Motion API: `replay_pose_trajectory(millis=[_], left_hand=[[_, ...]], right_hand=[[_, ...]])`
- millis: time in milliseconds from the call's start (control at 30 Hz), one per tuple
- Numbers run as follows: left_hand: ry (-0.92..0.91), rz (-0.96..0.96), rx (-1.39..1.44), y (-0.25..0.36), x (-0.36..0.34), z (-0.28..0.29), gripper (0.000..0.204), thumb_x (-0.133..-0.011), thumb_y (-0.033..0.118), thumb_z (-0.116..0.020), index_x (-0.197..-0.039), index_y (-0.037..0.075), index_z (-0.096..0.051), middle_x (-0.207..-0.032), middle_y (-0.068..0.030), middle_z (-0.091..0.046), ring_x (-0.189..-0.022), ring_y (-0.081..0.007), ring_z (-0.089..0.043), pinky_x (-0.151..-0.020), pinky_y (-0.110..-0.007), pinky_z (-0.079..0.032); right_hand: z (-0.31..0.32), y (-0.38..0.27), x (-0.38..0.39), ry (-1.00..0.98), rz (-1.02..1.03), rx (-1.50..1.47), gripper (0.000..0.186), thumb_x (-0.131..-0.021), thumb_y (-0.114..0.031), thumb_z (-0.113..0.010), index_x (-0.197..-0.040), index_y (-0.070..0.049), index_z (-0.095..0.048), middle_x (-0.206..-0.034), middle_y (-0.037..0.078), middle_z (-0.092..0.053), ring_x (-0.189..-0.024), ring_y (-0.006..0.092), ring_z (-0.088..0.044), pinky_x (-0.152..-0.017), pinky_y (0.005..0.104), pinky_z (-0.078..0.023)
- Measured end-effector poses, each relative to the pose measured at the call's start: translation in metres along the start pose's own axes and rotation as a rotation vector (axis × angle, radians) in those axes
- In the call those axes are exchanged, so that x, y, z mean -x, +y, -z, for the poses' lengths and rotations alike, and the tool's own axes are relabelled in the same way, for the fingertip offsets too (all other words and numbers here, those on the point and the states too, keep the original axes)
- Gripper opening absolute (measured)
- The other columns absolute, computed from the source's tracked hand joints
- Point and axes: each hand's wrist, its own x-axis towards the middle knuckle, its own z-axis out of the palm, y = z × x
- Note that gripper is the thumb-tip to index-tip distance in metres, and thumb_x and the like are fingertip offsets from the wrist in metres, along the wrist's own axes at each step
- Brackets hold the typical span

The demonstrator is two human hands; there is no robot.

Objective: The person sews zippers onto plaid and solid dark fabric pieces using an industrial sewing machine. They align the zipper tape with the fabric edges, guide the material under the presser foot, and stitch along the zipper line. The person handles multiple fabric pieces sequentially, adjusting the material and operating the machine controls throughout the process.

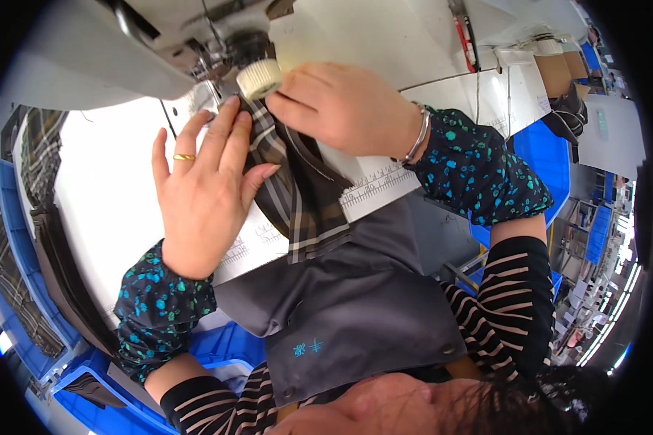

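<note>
Fabric [294, 194], plaid, lying mid-frame | left hand [207, 190] resting on it, fingers extended | right hand [350, 109], upper centre, curling, grip hidden | keeping cloth smooth looks wise

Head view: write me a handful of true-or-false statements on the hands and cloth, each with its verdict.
1. The left hand wears a gold ring. True.
2. The silver bracelet is on the left wrist. False: the bracelet is on the right wrist.
3. The ridged knob near the right hand is red. False: the knob is cream-white.
4. The left hand's fingers reach onto the plaid cloth. True.
</note>
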Motion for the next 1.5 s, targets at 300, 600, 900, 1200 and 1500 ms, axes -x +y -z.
replay_pose_trajectory(millis=[300,600,900,1200,1500], left_hand=[[-0.098,-0.001,0.012,-0.005,0.008,0.003,0.084,-0.088,0.071,-0.062,-0.147,0.011,-0.06,-0.158,-0.0003,-0.054,-0.141,-0.0312,-0.05,-0.122,-0.061,-0.025],[0.009,-0.022,0.107,-0.007,0.013,-0.004,0.069,-0.075,0.051,-0.081,-0.126,0.006,-0.071,-0.136,-0.01,-0.065,-0.136,-0.0341,-0.052,-0.114,-0.069,-0.035],[0.048,0.074,0.231,-0.004,0.018,-0.005,0.086,-0.064,0.041,-0.091,-0.133,0.002,-0.057,-0.148,-0.0147,-0.058,-0.136,-0.0337,-0.054,-0.116,-0.058,-0.038],[0.133,0.072,0.167,0.006,0.016,0.006,0.086,-0.058,0.033,-0.091,-0.131,0.004,-0.058,-0.143,-0.0135,-0.062,-0.129,-0.0309,-0.058,-0.115,-0.057,-0.04],[0.091,0.016,0.097,0.007,0.018,0.006,0.085,-0.06,0.032,-0.086,-0.136,0.002,-0.062,-0.142,-0.0101,-0.066,-0.119,-0.026,-0.062,-0.108,-0.045,-0.048]], right_hand=[[0.012,0.015,-0.003,0.242,0.053,0.013,0.019,-0.087,-0.017,-0.068,-0.105,-0.011,-0.072,-0.106,0.002,-0.072,-0.092,0.0199,-0.074,-0.066,0.032,-0.06],[-0.014,-0.024,-0.026,0.278,0.244,-0.084,0.022,-0.085,-0.014,-0.072,-0.105,-0.004,-0.071,-0.118,0.012,-0.075,-0.096,0.0244,-0.077,-0.073,0.032,-0.064],[-0.011,-0.025,-0.021,0.128,0.17,-0.108,0.026,-0.081,-0.013,-0.071,-0.105,-0.002,-0.072,-0.113,0.011,-0.075,-0.092,0.0237,-0.075,-0.074,0.0332,-0.062],[-0.005,-0.034,-0.022,0.102,0.166,-0.09,0.028,-0.079,-0.014,-0.07,-0.105,-0.003,-0.073,-0.111,0.009,-0.075,-0.1,0.0248,-0.073,-0.085,0.0358,-0.059],[0.001,-0.031,-0.022,0.078,0.083,-0.056,0.027,-0.082,-0.014,-0.069,-0.107,-0.004,-0.074,-0.109,0.005,-0.074,-0.095,0.02,-0.071,-0.079,0.0347,-0.055]])
